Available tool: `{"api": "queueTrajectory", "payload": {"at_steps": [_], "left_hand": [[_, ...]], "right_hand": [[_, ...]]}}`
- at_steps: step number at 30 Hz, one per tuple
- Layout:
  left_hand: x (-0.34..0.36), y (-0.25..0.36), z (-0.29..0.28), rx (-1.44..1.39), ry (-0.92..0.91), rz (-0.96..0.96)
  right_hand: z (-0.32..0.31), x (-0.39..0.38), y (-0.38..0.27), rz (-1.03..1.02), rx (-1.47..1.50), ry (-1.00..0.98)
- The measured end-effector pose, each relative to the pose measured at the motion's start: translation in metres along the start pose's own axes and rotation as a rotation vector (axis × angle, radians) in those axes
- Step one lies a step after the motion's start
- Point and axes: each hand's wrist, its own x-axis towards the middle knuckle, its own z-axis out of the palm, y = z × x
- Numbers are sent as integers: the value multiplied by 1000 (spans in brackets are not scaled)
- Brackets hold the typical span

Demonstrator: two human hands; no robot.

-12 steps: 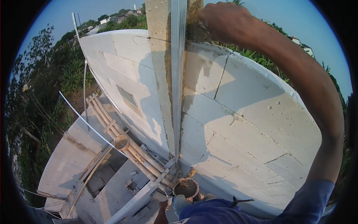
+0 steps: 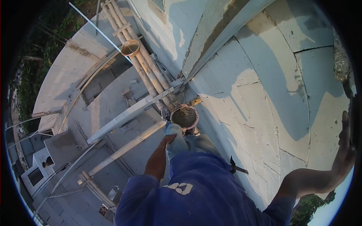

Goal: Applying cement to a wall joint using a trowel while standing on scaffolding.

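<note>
My right hand [image 2: 344,145] is at the far right against the edge of the pale block wall [image 2: 241,124], fingers stretched upward and nothing visible in them. My left hand [image 2: 170,138] rests by my bent knee; its fingers are mostly hidden. Just ahead of my knees stands a round bucket [image 2: 196,116] with grey mortar-like stuff in it. Beyond it, a concrete post [image 2: 215,28] rises at the wall corner, with a long metal strip [image 2: 230,34] along it.
Bamboo poles [image 2: 145,71] lashed together run away to the upper left, with a second bucket [image 2: 123,52] on them. A pale beam [image 2: 120,118] and a wooden pole [image 2: 128,147] cross below on the left. The floor [image 2: 113,90] lies far down, with loose blocks on it.
My view has tipped down and turned. My right hand has left the top of the post and now sits at the wall edge on the right. My left hand shows more fully by my knee.
</note>
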Motion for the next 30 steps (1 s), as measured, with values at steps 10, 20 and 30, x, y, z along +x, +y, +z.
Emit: {"api": "queueTrajectory", "payload": {"at_steps": [10,20,30], "left_hand": [[5,46,54,315,416,-365],[42,30,13,333,628,-226],[52,18,16,318,624,-279]], "right_hand": [[494,-286,-28,423,261,-1384],[831,-495,-67,140,105,-1470],[856,-532,-64,369,423,-1430]]}}
